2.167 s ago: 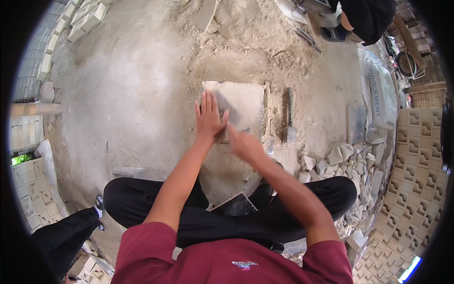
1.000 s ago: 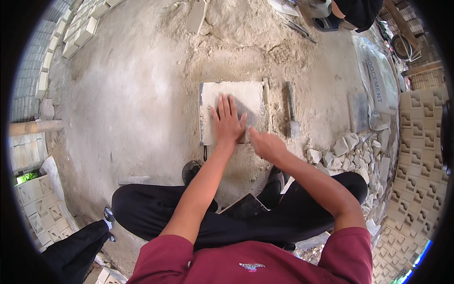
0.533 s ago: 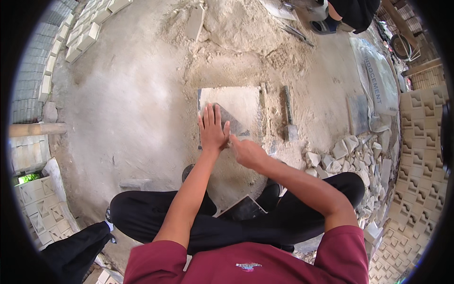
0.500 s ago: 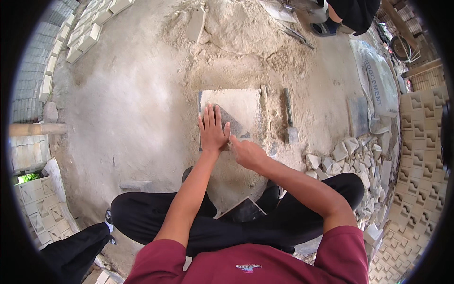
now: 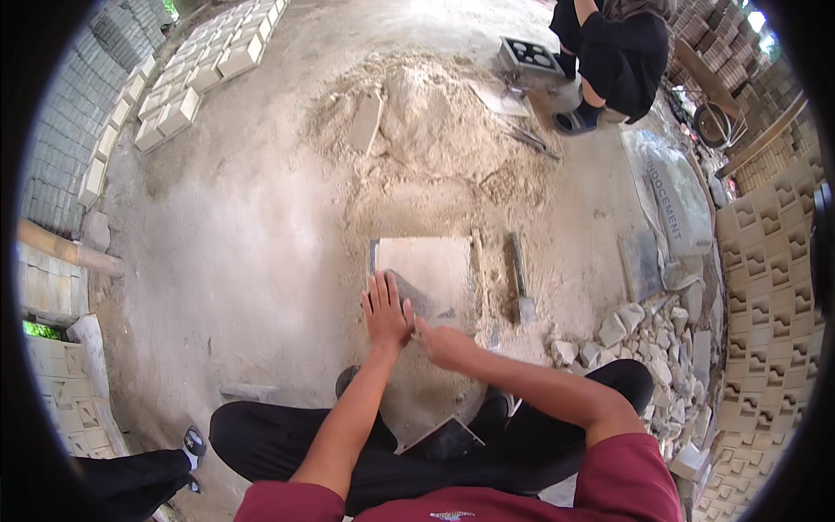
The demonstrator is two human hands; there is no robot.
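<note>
Since the earlier frames the hands have been drawn back toward the body: the left hand (image 5: 386, 315), which lay flat in the middle of the square slab (image 5: 424, 271), is now seen at the slab's near left corner. The slab itself has not been shifted.

Nearest the camera, a red shirt and crossed legs in dark trousers are seen, with a dark flat piece (image 5: 448, 438) lying between the knees. The left hand is spread open, palm down, fingers straight and pressed on the slab's near edge; nothing is gripped by it. The right hand (image 5: 445, 345) is held just beside it, loosely curled with its fingertips at the slab's near edge; whether something thin is pinched in it cannot be told. A dark grey patch is seen on the pale slab just beyond the fingers.

The slab lies flat on the sandy ground directly ahead. To its right a hammer-like tool (image 5: 518, 280) is laid lengthwise, and broken rubble (image 5: 639, 335) is heaped farther right. Beyond the slab a sand mound (image 5: 417, 130) is spread, with a block (image 5: 365, 123) resting on it. At the far right another person (image 5: 613, 56) in dark clothes is seen. Rows of pale bricks (image 5: 196, 74) are laid out at far left.
</note>
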